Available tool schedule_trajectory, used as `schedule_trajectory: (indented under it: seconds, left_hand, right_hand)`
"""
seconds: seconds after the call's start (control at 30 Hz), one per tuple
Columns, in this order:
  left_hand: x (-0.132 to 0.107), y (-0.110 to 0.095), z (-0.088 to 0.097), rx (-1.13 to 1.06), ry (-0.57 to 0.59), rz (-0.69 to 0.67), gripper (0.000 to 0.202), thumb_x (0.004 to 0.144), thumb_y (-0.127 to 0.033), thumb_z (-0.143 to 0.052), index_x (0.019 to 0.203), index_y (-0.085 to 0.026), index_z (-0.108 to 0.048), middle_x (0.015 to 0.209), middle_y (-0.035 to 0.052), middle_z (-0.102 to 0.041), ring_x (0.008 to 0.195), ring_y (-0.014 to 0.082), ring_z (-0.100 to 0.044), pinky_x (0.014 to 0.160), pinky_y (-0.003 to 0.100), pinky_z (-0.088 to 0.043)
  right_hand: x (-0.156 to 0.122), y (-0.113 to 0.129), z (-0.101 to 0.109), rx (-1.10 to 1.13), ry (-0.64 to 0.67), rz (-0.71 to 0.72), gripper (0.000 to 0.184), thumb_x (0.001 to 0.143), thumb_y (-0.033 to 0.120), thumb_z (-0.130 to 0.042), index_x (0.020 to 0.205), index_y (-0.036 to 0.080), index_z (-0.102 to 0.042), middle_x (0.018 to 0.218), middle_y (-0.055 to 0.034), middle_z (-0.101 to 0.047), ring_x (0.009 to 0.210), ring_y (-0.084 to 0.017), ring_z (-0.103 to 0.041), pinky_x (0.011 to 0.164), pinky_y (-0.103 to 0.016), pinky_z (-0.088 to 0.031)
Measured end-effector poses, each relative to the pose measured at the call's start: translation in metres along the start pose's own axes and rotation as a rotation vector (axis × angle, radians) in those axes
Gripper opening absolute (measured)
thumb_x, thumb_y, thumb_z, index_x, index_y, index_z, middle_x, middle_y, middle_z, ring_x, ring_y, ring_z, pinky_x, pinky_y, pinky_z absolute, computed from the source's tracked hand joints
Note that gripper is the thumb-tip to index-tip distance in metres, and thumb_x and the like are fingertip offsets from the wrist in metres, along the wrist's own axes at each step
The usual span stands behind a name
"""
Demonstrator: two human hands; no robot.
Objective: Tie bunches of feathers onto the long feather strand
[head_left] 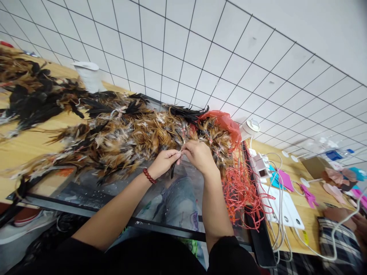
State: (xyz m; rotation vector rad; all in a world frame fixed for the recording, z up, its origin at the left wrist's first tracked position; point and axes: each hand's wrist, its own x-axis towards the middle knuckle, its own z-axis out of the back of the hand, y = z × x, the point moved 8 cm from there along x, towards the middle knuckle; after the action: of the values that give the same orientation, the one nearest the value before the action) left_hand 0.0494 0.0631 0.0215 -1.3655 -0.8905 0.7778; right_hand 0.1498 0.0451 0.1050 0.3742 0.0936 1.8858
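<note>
My left hand (165, 161), with a dark red bead bracelet (149, 175) at its wrist, is closed in a pinch. My right hand (198, 156) meets it fingertip to fingertip, also pinching. Between them they grip a small dark feather (172, 170), whose tip hangs below my left fingers; the pinched end is mostly hidden. Right behind the hands lies a large heap of brown and black feathers (137, 135). Beneath is a dark, glossy tray-like surface (83, 187) with a black rim, dotted with white bits.
Tangled red string (237, 191) and a red plastic bag (225, 122) lie right of the feathers. Further right are a white power strip (283, 208), cables and colored paper (285, 179). A white container (89, 76) stands back left, before a wire grid (177, 49). Another person's plaid sleeve (340, 236) shows at right.
</note>
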Motion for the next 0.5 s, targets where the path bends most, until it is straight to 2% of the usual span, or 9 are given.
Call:
schedule_trajectory:
  seconds: [0.07,0.13,0.23,0.37,0.5]
  left_hand:
    - [0.000,0.000,0.000,-0.218,0.009,0.027,0.033,0.078,-0.045,-0.063,0.061,-0.017,-0.061,0.057,0.0015,-0.057,0.068,0.0171,-0.059,0.072,0.028,-0.044]
    - [-0.001,0.001,-0.002,-0.405,0.038,0.074,0.029,0.075,-0.042,-0.068,0.064,-0.016,-0.062,0.057,0.0019,-0.056,0.072,0.0186,-0.061,0.074,0.028,-0.044]
    - [-0.003,0.004,-0.008,-0.560,0.116,0.143,0.026,0.073,-0.039,-0.071,0.066,-0.015,-0.064,0.058,0.0038,-0.059,0.076,0.0203,-0.064,0.074,0.028,-0.045]
    - [-0.005,0.008,-0.014,-0.686,0.199,0.197,0.025,0.073,-0.036,-0.073,0.064,-0.014,-0.064,0.057,0.0049,-0.060,0.078,0.0226,-0.066,0.076,0.030,-0.046]
    - [-0.007,0.008,-0.018,-0.755,0.247,0.233,0.024,0.073,-0.033,-0.073,0.063,-0.013,-0.065,0.054,0.0051,-0.059,0.079,0.0241,-0.068,0.078,0.032,-0.049]
  right_hand:
    - [0.000,-0.013,0.006,0.131,-0.125,-0.060,0.022,0.092,0.026,-0.050,0.107,0.022,-0.066,0.105,-0.0070,-0.069,0.099,-0.018,-0.061,0.088,-0.029,-0.042]
    - [0.000,-0.024,0.005,0.304,-0.183,-0.086,0.023,0.092,0.026,-0.050,0.108,0.022,-0.067,0.106,-0.0071,-0.069,0.099,-0.018,-0.062,0.090,-0.030,-0.043]
    - [0.002,-0.025,-0.012,0.660,-0.062,-0.033,0.024,0.088,0.031,-0.057,0.107,0.021,-0.068,0.098,-0.0051,-0.070,0.090,-0.016,-0.064,0.084,-0.030,-0.048]
    - [0.002,-0.010,-0.039,1.142,0.187,-0.041,0.035,0.085,0.042,-0.060,0.111,0.020,-0.064,0.080,-0.0022,-0.070,0.064,-0.014,-0.066,0.061,-0.027,-0.051]
    - [0.002,0.002,-0.048,1.314,0.260,-0.065,0.029,0.079,0.043,-0.066,0.091,0.017,-0.064,0.073,-0.0029,-0.068,0.058,-0.015,-0.067,0.049,-0.023,-0.048]
